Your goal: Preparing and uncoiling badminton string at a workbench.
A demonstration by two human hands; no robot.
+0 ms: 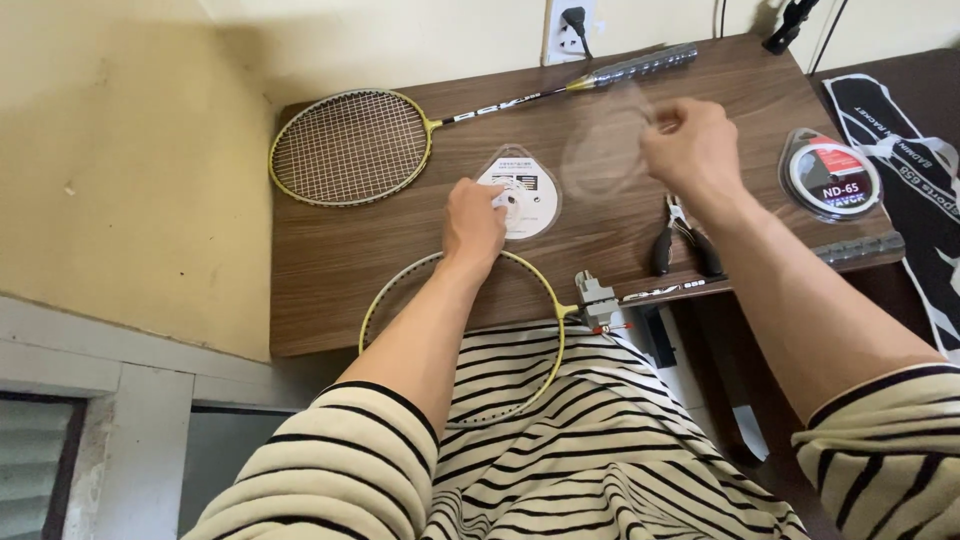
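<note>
The left hand [473, 222] presses fingertips down on a flat white string packet [520, 190], pinning it to the worktop [330, 270]. The right hand [690, 145], raised and pinched shut, draws a blurred loop of clear string [605, 150] out of it. An unstrung yellow racket frame [462, 335] overhangs the lap; pliers [682, 238] lie close by, a strung racket [352, 147] behind.

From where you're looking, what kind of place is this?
Probably a small home workbench for stringing badminton rackets: a brown wooden table against a yellow wall, holding a strung racket, an unstrung frame, string packs and pliers.
</note>
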